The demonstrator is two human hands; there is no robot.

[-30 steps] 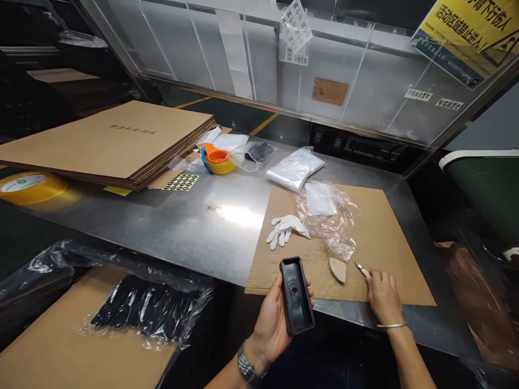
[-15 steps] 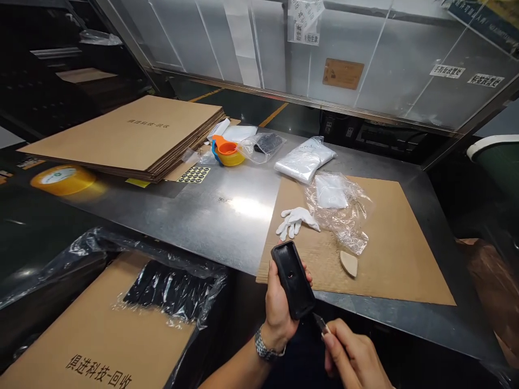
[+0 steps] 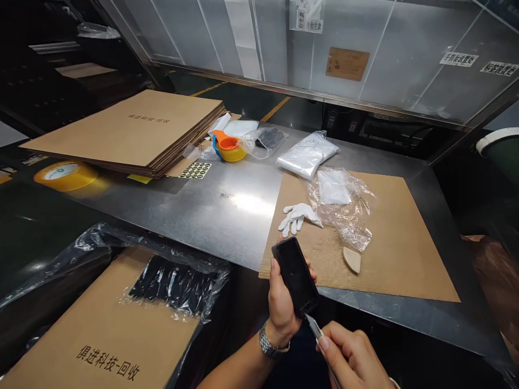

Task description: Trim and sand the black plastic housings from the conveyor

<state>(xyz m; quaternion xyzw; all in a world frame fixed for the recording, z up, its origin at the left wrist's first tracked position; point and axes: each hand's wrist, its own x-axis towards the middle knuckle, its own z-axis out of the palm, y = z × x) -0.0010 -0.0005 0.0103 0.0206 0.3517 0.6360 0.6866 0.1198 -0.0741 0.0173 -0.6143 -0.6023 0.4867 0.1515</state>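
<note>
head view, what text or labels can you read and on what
"俱进科技-回收": printed on the cardboard box at lower left.
Flat cardboard stack: a similar printed line, too small to be sure.
White labels on the clear panel: blurred.
Brown plate, tape roll: unreadable.

This was a factory packing station. A steel table [image 3: 194, 216] held stacked flat cartons [image 3: 125, 129], tape [image 3: 65, 174], a sticker sheet [image 3: 195, 170] and bagged parts [image 3: 307, 155], with a labelled clear guard panel [image 3: 365, 59] behind.
</note>
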